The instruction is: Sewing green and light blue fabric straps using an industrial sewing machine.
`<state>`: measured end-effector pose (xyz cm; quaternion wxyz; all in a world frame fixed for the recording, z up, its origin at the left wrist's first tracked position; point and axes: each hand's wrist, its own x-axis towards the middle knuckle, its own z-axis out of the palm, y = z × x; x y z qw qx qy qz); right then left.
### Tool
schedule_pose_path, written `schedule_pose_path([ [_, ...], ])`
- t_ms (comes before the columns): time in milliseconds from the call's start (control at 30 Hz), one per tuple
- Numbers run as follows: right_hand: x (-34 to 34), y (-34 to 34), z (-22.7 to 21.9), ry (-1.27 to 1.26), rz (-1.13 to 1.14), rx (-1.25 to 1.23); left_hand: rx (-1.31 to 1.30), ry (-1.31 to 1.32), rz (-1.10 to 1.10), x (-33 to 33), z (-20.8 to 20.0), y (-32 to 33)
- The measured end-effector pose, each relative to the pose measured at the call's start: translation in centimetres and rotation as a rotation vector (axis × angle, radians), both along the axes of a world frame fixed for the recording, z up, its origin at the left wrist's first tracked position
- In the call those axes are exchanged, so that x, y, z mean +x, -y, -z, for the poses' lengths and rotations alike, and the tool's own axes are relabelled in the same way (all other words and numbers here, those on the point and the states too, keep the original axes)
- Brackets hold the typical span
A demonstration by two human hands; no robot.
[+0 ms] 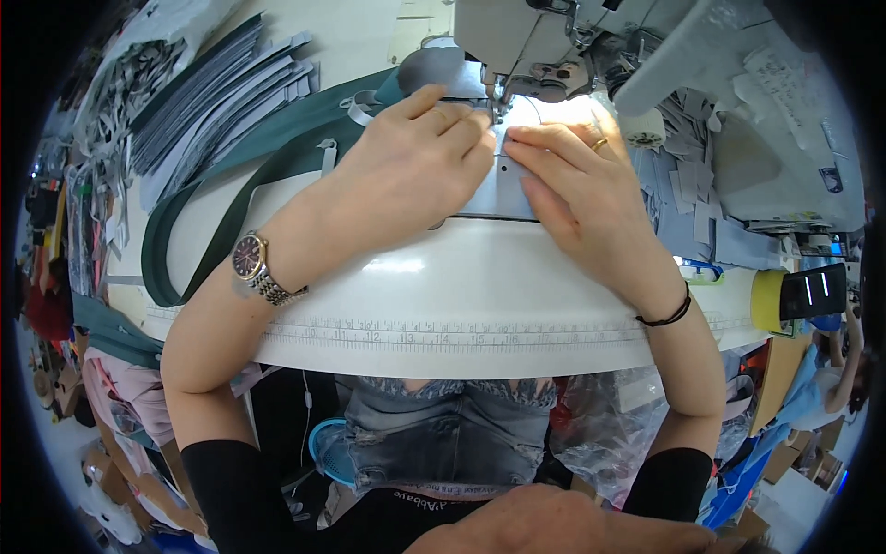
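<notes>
Right under the needle of the pale grey industrial sewing machine, both hands are flat at work: the left hand, fingers stretched and pressed down rather than clenched, pins a small light grey-blue fabric piece onto the white sewing table, its fingertips just beside the presser foot. Touching it from the other side, the right hand, a gold ring on 1 finger, lies spread on the same piece, so neither hand grasps anything; both simply hold the cloth down. That fabric sits between the 2 hands, its far edge at the foot. To my eye the job is best done by keeping both palms light and even, letting the edge feed straight, with fingertips kept clear of the needle. Moving outward, a metal-banded wristwatch rides the left wrist and a thin black band the right. A long dark green fabric strip loops across the table on the left, beside a fanned stack of grey cut pieces. More pale blue-grey cut pieces are heaped on the right, near a yellow tape roll. Along the table's near edge runs a printed measuring scale.
</notes>
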<state>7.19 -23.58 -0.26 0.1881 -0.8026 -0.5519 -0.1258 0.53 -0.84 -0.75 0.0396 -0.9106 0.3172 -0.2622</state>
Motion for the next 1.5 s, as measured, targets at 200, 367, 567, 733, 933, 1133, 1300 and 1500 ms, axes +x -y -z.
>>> schedule_pose_path([
  [200,-0.1,-0.2,-0.2,-0.342,0.063,0.004,-0.075,-0.044,0.023,1.3,0.2,-1.1],
  [367,0.3,0.1,0.2,-0.182,0.095,-0.043,-0.111,-0.014,-0.046,2.5,0.7,-0.8],
  [567,0.4,-0.3,0.2,0.068,0.029,0.035,-0.183,0.003,-0.129,3.0,1.0,-1.0],
  [733,0.0,-0.8,-0.2,0.155,-0.043,0.062,-0.23,-0.019,-0.182,2.2,0.7,-1.8],
  [933,-0.6,-0.3,-1.5,0.161,-0.114,0.206,-0.157,-0.158,-0.101,-2.6,-0.4,-2.8],
  [1133,-4.0,-5.0,-4.2,0.147,-0.249,0.096,-0.281,-0.305,0.26,-10.8,-1.8,0.6],
  [1300,-5.7,-2.3,-3.6,-0.062,-0.234,0.135,-0.32,-0.349,0.265,-11.0,-2.0,0.9],
  [1500,-6.5,-2.2,-3.2,0.001,-0.135,0.142,-0.293,-0.208,0.284,-10.8,-0.7,2.0],
])
